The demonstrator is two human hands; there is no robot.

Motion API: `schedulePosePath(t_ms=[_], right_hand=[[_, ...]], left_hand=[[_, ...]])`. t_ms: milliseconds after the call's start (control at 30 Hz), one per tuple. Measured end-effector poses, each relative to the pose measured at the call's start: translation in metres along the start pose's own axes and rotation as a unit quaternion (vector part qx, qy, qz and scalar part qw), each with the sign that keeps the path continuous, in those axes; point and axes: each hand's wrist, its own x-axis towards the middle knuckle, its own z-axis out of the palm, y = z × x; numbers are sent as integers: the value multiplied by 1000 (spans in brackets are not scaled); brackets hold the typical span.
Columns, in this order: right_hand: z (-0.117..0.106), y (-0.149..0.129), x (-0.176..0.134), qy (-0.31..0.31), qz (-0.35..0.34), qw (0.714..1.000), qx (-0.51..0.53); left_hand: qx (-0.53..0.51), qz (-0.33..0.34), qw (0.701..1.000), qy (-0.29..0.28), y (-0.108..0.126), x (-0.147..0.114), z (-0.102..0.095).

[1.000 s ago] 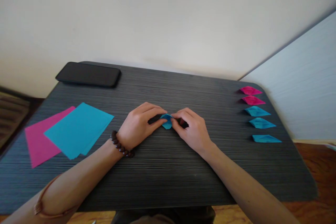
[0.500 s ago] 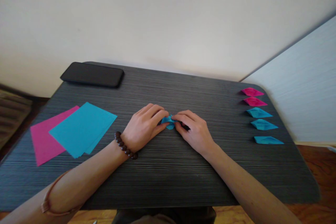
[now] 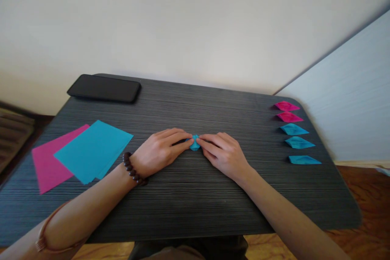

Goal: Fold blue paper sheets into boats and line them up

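Note:
A small folded piece of blue paper (image 3: 195,143) is at the middle of the dark table (image 3: 189,207). From its left side my left hand (image 3: 163,148) grips it between thumb and fingers, a beaded bracelet (image 3: 134,169) round the wrist. My right hand (image 3: 227,154) pinches the paper's right side. Fingertips of both hands cover much of the paper, so its exact shape is partly hidden.
To the left, blue paper sheets (image 3: 94,150) overlap a pink sheet (image 3: 51,160). A black phone-like slab (image 3: 103,88) lies at the back left. Along the right edge, folded paper boats, pink (image 3: 289,116) and blue (image 3: 300,142), stand in a column. A wall rises behind the table.
My left hand has flattened and its fingers now stretch straighter toward the paper. Both hands' fingertips have come closer together over it. The view has shifted slightly.

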Motion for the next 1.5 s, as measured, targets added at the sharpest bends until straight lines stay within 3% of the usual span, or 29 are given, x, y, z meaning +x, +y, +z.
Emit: schedulePosePath(t_ms=[400, 667, 1000, 1267, 1500], right_hand=[[-2, -6, 2, -48, 29, 998, -11], [-2, -8, 7, -43, 92, 994, 39], [1, -6, 10, -38, 170, 980, 98], [-4, -5, 15, -36, 194, 968, 158], [-6, -8, 18, -42, 194, 962, 187]], left_hand=[[23, -79, 996, -19, 8, 3, -1], [-2, -211, 977, 1, 9, 7, 6], [-88, -243, 966, -1, 7, 10, 5], [-213, -295, 931, 21, 10, 14, 2], [-209, -300, 931, 13, 11, 19, 1]])
